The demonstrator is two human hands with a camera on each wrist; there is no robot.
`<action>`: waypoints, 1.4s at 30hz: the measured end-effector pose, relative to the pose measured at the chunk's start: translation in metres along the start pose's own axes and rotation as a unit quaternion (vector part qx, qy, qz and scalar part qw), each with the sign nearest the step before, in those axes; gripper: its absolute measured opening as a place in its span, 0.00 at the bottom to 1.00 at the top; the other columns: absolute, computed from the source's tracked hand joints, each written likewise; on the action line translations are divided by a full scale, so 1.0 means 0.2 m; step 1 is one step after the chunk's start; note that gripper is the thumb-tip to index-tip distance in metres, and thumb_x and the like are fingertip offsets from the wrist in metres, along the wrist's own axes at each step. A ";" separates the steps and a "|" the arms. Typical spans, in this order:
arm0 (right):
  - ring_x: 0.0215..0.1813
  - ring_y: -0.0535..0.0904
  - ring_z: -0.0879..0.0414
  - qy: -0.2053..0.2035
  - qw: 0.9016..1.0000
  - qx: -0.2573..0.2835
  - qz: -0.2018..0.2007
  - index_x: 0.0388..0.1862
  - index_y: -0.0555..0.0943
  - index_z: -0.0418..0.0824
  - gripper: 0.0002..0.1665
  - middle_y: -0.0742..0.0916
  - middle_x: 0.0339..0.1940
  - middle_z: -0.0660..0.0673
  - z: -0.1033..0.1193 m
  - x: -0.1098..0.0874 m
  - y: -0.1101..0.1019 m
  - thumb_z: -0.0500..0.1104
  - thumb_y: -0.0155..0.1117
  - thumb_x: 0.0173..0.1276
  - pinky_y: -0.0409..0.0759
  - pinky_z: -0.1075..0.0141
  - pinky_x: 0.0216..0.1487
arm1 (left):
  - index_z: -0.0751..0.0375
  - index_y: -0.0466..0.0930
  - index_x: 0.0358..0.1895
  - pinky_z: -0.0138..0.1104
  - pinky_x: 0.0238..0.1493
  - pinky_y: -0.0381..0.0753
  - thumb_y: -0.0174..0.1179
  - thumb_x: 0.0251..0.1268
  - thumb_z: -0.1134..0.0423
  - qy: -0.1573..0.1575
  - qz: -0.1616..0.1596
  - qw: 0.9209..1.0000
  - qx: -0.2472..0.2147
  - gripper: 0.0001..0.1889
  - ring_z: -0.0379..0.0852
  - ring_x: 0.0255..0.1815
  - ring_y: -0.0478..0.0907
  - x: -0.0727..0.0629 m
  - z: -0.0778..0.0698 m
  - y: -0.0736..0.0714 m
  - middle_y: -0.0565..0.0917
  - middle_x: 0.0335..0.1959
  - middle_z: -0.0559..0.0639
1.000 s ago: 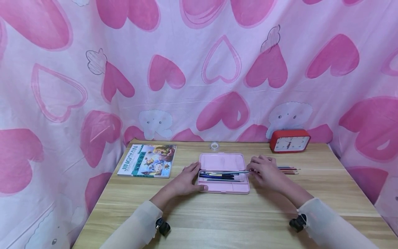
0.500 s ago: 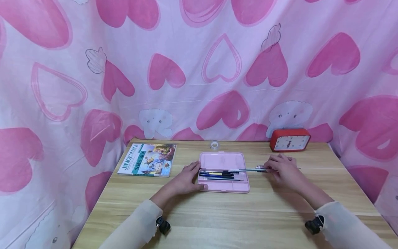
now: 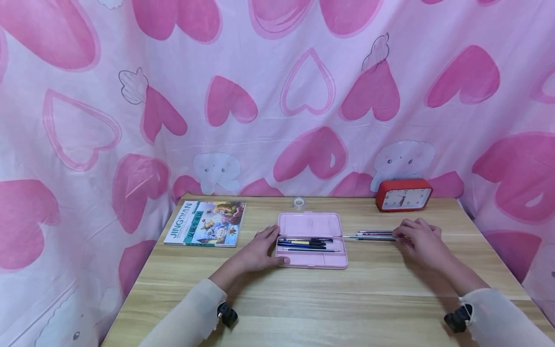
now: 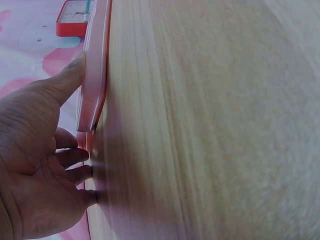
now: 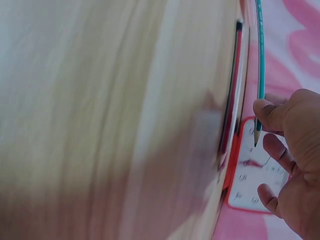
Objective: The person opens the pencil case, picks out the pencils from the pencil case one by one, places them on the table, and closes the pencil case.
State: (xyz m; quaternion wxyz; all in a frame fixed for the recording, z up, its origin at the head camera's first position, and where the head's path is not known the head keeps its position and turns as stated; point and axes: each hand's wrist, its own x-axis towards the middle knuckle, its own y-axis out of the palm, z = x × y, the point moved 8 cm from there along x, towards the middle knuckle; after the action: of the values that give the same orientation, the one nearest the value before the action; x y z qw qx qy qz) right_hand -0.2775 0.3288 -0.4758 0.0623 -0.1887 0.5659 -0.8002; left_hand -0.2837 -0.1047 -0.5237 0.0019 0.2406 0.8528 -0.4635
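Observation:
A pink pencil case (image 3: 336,260) lies with its lid raised and folded back; several pens (image 3: 303,243) and a pencil lie in its long compartment. My left hand (image 3: 256,248) rests at the case's left end, thumb at the front corner and fingers toward the back. In the left wrist view the thumb (image 4: 72,75) presses the side of the case. Right of the case, my right hand (image 3: 422,241) pinches a green pencil (image 5: 260,60) near its sharpened tip, between thumb and finger. Other pencils (image 5: 232,90), one red and black, lie on the table beside it.
A red clock (image 3: 404,195) stands at the back right. A roll of clear tape (image 3: 298,202) lies behind the case, and a picture book (image 3: 205,224) at the left. A pink heart-patterned curtain (image 3: 234,144) hangs along the table's rear edge.
My right hand has moved right, away from the case, taking the green pencil out over the table beside the other pencils. My left hand has stayed at the case.

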 end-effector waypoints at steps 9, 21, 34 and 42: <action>0.53 0.75 0.38 0.025 0.999 -0.012 0.021 0.47 0.92 0.46 0.12 0.88 0.48 0.42 -0.13 -0.05 0.01 0.32 0.79 0.67 0.65 0.21 0.56 | 0.55 0.50 0.92 0.60 0.91 0.59 0.72 0.69 0.33 0.003 0.000 1.000 0.003 0.59 0.65 0.94 0.48 0.00 0.00 0.00 0.50 0.95 0.53; 0.56 0.74 0.34 0.049 0.998 -0.014 0.038 0.50 0.92 0.43 0.14 0.87 0.49 0.40 -0.21 -0.07 0.04 0.31 0.77 0.68 0.63 0.19 0.57 | 0.54 0.49 0.92 0.59 0.91 0.59 0.73 0.69 0.33 0.003 0.000 1.000 0.012 0.59 0.63 0.94 0.49 0.01 0.01 0.01 0.51 0.95 0.52; 0.55 0.75 0.34 0.047 0.998 -0.014 0.037 0.48 0.92 0.43 0.12 0.87 0.47 0.40 -0.21 -0.07 0.05 0.32 0.77 0.68 0.64 0.19 0.56 | 0.54 0.50 0.92 0.59 0.91 0.59 0.72 0.70 0.33 -0.001 0.000 1.000 0.003 0.58 0.64 0.94 0.48 0.00 0.01 0.01 0.50 0.95 0.52; 0.55 0.75 0.34 0.045 0.999 -0.017 0.025 0.46 0.91 0.42 0.10 0.87 0.45 0.40 -0.21 -0.07 0.05 0.32 0.77 0.68 0.66 0.20 0.55 | 0.54 0.49 0.92 0.60 0.90 0.60 0.73 0.69 0.33 0.000 0.001 1.000 0.005 0.59 0.64 0.94 0.49 0.00 0.01 0.00 0.50 0.95 0.53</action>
State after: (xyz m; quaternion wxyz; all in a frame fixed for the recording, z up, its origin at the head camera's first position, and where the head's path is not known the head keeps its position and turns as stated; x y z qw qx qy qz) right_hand -0.2815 0.3674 -0.5010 0.0538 -0.1390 0.5863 -0.7963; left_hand -0.2843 -0.1055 -0.5252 0.0010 0.2413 0.8503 -0.4678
